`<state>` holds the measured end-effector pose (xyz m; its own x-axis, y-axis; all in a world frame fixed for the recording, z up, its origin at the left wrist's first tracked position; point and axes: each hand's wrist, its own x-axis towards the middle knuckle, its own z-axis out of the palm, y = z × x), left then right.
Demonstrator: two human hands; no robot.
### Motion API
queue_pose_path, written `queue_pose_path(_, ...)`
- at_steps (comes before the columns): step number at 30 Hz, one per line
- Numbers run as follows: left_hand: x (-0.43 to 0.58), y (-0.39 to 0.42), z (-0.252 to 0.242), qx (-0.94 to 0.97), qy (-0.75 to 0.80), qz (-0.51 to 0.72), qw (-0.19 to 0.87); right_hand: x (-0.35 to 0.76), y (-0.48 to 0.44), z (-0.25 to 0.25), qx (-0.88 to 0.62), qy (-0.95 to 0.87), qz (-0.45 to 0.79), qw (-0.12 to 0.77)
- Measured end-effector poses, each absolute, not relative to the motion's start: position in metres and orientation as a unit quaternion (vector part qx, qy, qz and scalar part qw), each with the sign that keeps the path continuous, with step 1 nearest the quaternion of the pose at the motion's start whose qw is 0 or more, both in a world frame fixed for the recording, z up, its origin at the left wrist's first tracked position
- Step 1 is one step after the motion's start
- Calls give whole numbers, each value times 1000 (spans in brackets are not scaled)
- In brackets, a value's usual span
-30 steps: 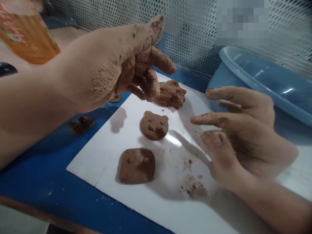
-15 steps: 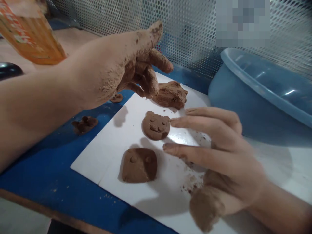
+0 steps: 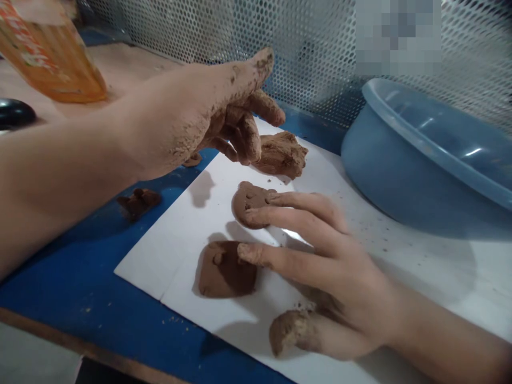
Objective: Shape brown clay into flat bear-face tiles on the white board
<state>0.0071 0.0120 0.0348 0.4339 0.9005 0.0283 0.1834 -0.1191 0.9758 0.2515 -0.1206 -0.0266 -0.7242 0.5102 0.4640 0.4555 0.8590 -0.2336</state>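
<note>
Perforated metal mesh [image 3: 200, 26] stands behind my blue tabletop [image 3: 68, 261], where a white sheet [image 3: 172, 261] lies with a blue plastic basin [image 3: 400, 170] near its far right. My right hand [image 3: 336, 272] rests with fingers spread apart, two fingertips [image 3: 252, 214] on a round clay bear face [image 3: 245, 205], its ears pointing away from me, no long axis to it. Another fingertip [image 3: 248, 253] touches a squarish clay slab [image 3: 224, 272]. My left hand [image 3: 208, 117], clay-smeared, curls loosely just above a rough clay lump [image 3: 282, 154]; whether it holds anything, I cannot tell.
</note>
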Motion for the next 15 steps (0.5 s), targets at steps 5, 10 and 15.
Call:
queue_pose_path(5,10,11,35,661,389,345,541,247,-121,-27,-256,-933,61,245)
queue_pose_path(10,11,13,35,663,412,334,528,248,-119,-27,-262,-923,53,275)
queue_pose_path(15,8,13,36,663,431,330,516,250,-120,-28,-293,-905,36,306)
